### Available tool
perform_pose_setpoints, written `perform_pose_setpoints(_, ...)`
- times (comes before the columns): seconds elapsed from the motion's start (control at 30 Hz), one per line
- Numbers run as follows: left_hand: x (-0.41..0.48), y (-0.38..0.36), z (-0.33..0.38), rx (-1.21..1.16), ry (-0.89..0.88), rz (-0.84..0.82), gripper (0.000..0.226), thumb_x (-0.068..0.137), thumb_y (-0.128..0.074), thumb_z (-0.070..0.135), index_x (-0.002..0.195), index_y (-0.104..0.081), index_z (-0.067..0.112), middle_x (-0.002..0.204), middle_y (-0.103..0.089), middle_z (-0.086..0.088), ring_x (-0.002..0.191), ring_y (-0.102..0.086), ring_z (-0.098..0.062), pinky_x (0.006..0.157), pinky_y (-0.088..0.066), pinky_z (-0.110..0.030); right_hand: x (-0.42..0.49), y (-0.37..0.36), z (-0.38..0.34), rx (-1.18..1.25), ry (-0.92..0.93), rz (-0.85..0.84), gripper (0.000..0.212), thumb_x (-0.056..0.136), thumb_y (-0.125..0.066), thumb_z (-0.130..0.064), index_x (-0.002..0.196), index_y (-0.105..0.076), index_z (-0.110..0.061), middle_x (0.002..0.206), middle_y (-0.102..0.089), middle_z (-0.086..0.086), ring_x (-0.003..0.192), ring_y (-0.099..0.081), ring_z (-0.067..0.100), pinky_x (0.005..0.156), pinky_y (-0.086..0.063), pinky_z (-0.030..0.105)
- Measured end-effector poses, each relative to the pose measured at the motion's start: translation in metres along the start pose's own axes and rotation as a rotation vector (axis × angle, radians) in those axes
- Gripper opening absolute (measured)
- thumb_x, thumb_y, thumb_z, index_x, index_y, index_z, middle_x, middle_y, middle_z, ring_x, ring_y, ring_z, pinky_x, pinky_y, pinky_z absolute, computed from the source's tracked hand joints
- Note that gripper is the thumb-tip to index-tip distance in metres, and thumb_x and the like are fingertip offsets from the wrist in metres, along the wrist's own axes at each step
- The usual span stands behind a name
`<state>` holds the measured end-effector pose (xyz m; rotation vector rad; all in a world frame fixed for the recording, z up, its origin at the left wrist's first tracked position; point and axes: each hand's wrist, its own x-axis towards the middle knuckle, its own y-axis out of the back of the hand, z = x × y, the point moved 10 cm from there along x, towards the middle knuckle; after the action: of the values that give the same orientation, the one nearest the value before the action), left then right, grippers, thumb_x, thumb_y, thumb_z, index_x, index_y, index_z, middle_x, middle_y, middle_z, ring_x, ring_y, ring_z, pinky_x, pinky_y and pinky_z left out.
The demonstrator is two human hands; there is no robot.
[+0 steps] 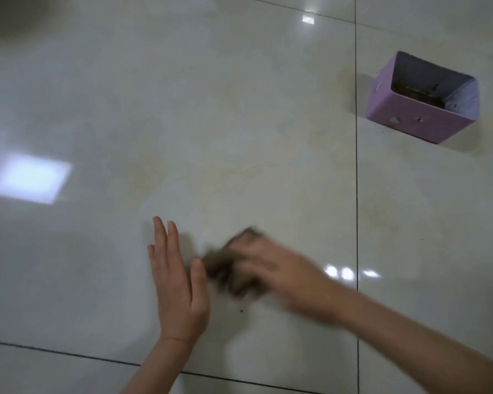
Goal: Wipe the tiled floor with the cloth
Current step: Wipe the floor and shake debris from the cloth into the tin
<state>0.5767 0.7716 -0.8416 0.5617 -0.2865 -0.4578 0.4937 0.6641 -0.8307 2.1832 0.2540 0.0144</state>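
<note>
A glossy, pale tiled floor [211,123] with dark grout lines fills the view. My right hand [271,268] is blurred by motion and grips a small dark brown cloth [222,268] against the tile. My left hand [177,280] lies flat on the floor just left of the cloth, fingers straight and pointing away from me, thumb close to the cloth's edge. A small dark speck [241,310] sits on the tile near my hands.
A small open purple box [421,120] with something dark inside stands on the floor at the upper right, beyond a grout line [356,166]. Bright light reflections show at the left and near my right wrist.
</note>
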Motion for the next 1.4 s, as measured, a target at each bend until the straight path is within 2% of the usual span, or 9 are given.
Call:
perform_pose_setpoints(0.13, 0.0, -0.004, 0.002, 0.014, -0.026, -0.036, 0.057, 0.099, -0.023, 0.034, 0.151, -0.015, 0.013, 0.162, -0.011, -0.004, 0.149, -0.01, -0.013, 0.121, -0.005, -0.042, -0.068, 0.097, 0.142, -0.235, -0.588, 0.294, 0.036, 0.095, -0.039, -0.005, 0.125, -0.059, -0.007, 0.137, -0.05, 0.018, 0.128, -0.042, 0.038, 0.109, -0.028, 0.044)
perform_pose_setpoints(0.23, -0.002, -0.004, 0.001, -0.033, 0.025, -0.043, 0.054, 0.099, -0.023, 0.034, 0.149, -0.023, 0.014, 0.159, -0.02, 0.0, 0.147, -0.015, -0.007, 0.121, -0.008, -0.044, -0.079, 0.085, 0.141, -0.431, -0.897, 0.449, 0.037, 0.098, -0.034, -0.011, 0.129, -0.052, -0.003, 0.142, -0.045, 0.021, 0.137, -0.033, 0.035, 0.115, -0.019, 0.047)
perform_pose_setpoints(0.37, 0.001, 0.004, -0.005, -0.175, 0.151, -0.06, 0.051, 0.099, -0.025, 0.034, 0.148, -0.029, 0.017, 0.158, -0.022, 0.003, 0.145, -0.016, -0.005, 0.121, -0.013, -0.044, -0.021, -0.025, -0.002, -0.379, -0.474, 0.382, 0.039, 0.093, -0.041, -0.014, 0.127, -0.059, -0.007, 0.144, -0.046, 0.017, 0.138, -0.035, 0.035, 0.116, -0.022, 0.049)
perform_pose_setpoints(0.5, -0.008, 0.029, -0.003, 0.045, 0.072, -0.152, 0.054, 0.099, -0.026, 0.035, 0.148, -0.031, 0.013, 0.16, -0.014, 0.002, 0.146, -0.008, -0.004, 0.122, -0.004, -0.039, -0.052, -0.067, -0.078, -0.023, -0.166, 0.13, 0.038, 0.086, -0.049, -0.002, 0.119, -0.065, -0.01, 0.144, -0.049, 0.01, 0.139, -0.038, 0.026, 0.116, -0.028, 0.042)
perform_pose_setpoints(0.63, -0.03, 0.054, -0.012, 0.331, -0.068, -0.287, 0.053, 0.096, -0.032, 0.029, 0.144, -0.038, 0.005, 0.159, -0.018, -0.01, 0.147, -0.012, -0.019, 0.121, -0.004, -0.038, -0.141, 0.036, 0.017, 0.118, -0.622, 0.462, 0.028, 0.089, -0.052, -0.004, 0.108, -0.069, -0.015, 0.111, -0.063, 0.015, 0.111, -0.052, 0.014, 0.103, -0.031, 0.011)
perform_pose_setpoints(0.77, -0.054, 0.083, -0.036, 0.487, -0.02, -0.326, 0.055, 0.095, -0.029, 0.028, 0.144, -0.039, 0.005, 0.158, -0.021, -0.014, 0.147, -0.017, -0.027, 0.12, -0.007, -0.041, -0.22, 0.038, 0.068, -0.101, -1.09, 0.558, 0.032, 0.099, -0.039, 0.003, 0.125, -0.054, 0.01, 0.136, -0.048, 0.031, 0.129, -0.043, 0.044, 0.114, -0.027, 0.048)
perform_pose_setpoints(0.9, -0.072, 0.106, -0.062, 0.574, 0.083, -0.295, 0.059, 0.095, -0.025, 0.033, 0.148, -0.035, 0.008, 0.159, -0.021, -0.011, 0.148, -0.015, -0.024, 0.12, -0.006, -0.042, -0.103, -0.043, -0.035, -0.253, -0.784, 0.528, 0.039, 0.099, -0.034, -0.006, 0.133, -0.054, -0.008, 0.136, -0.051, 0.017, 0.129, -0.046, 0.034, 0.109, -0.032, 0.037)
perform_pose_setpoints(1.13, -0.095, 0.13, -0.08, 0.645, 0.148, -0.338, 0.063, 0.094, -0.019, 0.036, 0.151, -0.026, 0.01, 0.16, -0.018, -0.003, 0.148, -0.011, -0.015, 0.12, -0.007, -0.038, 0.01, -0.075, -0.114, 0.178, -0.291, 0.283, 0.044, 0.084, -0.047, 0.011, 0.125, -0.061, 0.003, 0.141, -0.049, 0.023, 0.134, -0.042, 0.037, 0.115, -0.028, 0.046)
perform_pose_setpoints(1.4, -0.084, 0.142, -0.077, 0.608, 0.022, -0.254, 0.056, 0.095, -0.025, 0.031, 0.136, -0.052, 0.004, 0.142, -0.05, -0.009, 0.133, -0.044, -0.026, 0.106, -0.032, -0.039, -0.191, 0.008, 0.024, -0.022, -0.892, 0.473, 0.041, 0.095, -0.041, -0.011, 0.131, -0.055, 0.002, 0.145, -0.045, 0.019, 0.136, -0.038, 0.037, 0.111, -0.033, 0.05)
